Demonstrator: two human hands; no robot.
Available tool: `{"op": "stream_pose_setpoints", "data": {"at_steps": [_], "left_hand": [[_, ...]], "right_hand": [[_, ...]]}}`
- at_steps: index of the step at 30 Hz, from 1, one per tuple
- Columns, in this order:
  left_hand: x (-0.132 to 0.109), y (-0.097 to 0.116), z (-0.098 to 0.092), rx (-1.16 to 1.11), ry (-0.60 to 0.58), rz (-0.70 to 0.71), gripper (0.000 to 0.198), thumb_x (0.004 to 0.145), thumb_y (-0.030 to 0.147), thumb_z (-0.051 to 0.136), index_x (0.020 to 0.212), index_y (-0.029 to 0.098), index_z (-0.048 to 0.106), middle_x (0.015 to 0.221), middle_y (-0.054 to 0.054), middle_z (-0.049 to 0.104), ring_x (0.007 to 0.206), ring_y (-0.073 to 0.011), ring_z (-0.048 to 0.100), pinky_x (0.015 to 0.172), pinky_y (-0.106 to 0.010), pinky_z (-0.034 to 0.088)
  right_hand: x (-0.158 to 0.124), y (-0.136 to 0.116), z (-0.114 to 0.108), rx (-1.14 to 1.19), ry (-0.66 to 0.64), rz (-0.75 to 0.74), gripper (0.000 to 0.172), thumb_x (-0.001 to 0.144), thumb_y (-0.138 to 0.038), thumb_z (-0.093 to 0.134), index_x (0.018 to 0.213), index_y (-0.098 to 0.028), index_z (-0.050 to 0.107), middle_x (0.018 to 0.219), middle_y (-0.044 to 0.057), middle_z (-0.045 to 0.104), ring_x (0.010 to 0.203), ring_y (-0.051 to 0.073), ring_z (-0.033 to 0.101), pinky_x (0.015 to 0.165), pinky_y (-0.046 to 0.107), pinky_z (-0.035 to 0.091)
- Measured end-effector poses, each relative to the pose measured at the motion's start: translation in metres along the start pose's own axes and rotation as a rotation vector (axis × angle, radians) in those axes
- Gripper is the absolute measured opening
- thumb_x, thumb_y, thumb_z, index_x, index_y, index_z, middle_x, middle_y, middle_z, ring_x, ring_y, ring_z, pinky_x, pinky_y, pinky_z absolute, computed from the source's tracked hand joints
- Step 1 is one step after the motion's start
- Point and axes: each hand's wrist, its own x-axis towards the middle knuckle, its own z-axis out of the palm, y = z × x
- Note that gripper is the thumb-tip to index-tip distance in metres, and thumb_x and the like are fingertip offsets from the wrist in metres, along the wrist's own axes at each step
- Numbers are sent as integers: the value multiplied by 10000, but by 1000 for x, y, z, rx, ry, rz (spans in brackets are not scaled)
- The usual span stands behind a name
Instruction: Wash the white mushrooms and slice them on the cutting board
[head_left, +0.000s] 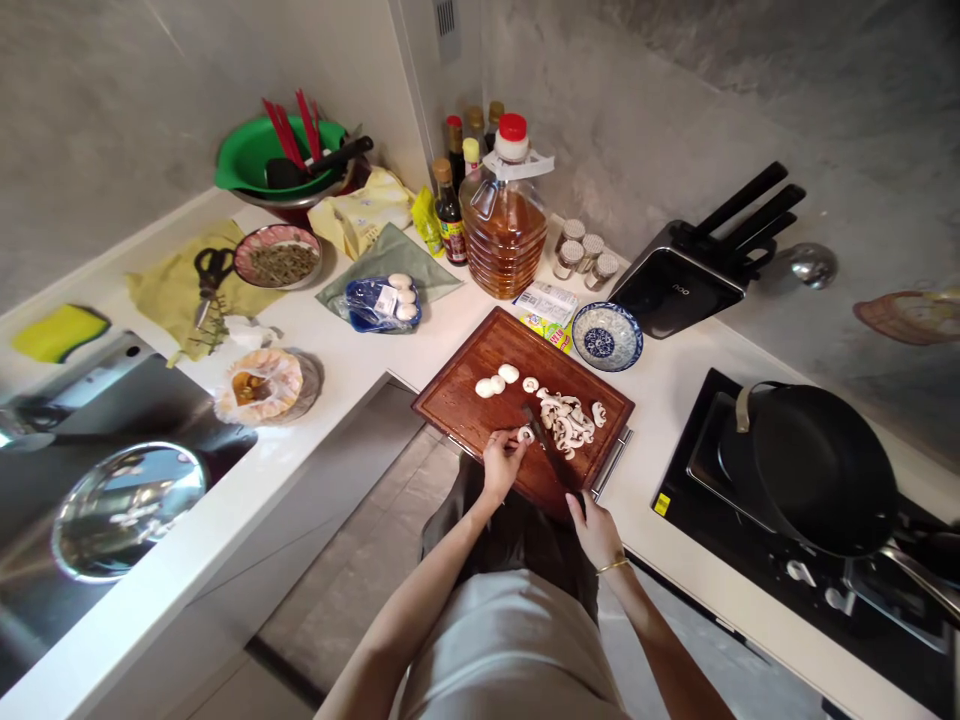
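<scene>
On the brown wooden cutting board (465, 400), my left hand (503, 464) holds a white mushroom (525, 435) with its fingertips near the front edge. My right hand (595, 525) is closed round the handle of a dark knife (550, 450), whose blade lies just right of that mushroom. Sliced mushrooms (570, 424) are heaped on the right part of the board. Several whole mushrooms (497, 381) sit behind my left hand. A blue tray (366, 305) with more mushrooms, partly in plastic wrap, rests on a green cloth behind the board.
A blue-patterned dish (607, 336), knife block (679, 280) and large oil jug (504, 235) stand behind the board. To the right, a black pan (821, 470) sits on the stove. At left are a bowl lined with plastic (259, 388), scissors (212, 275) and a sink holding a metal bowl (129, 510).
</scene>
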Motion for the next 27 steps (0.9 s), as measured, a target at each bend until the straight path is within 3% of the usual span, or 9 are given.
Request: {"op": "stream_pose_setpoints", "data": {"at_steps": [10,15,20,27], "left_hand": [[-2,2,-1,2,-21,14,219,788,365,632,881,168,637,866,-46,574,686,-118,592,661,-261,541],[-2,1,-1,19,-23,14,172,814,319,599,885,164,625,898,-55,575,669,-113,592,654,-264,539],[-2,3,0,22,-17,23,222,794,379,625,871,171,637,874,-51,580,675,-118,592,643,-258,536],[-2,3,-1,40,-18,32,234,798,386,622,871,165,646,864,-50,586,677,-119,586,644,-256,534]], "right_hand": [[-19,4,-19,-103,20,-84,538,953,-497,210,1170,-150,560,850,118,730,680,223,694,554,258,416],[-7,-6,-9,-185,-8,-53,505,956,-477,238,1156,-137,552,796,124,722,644,223,687,527,251,400],[7,-3,3,-14,16,-15,529,957,-485,216,1122,-130,573,822,129,722,713,216,692,580,254,431],[-7,6,-10,9,46,-52,590,946,-522,192,1188,-118,549,856,138,725,733,229,695,604,266,438]]}}
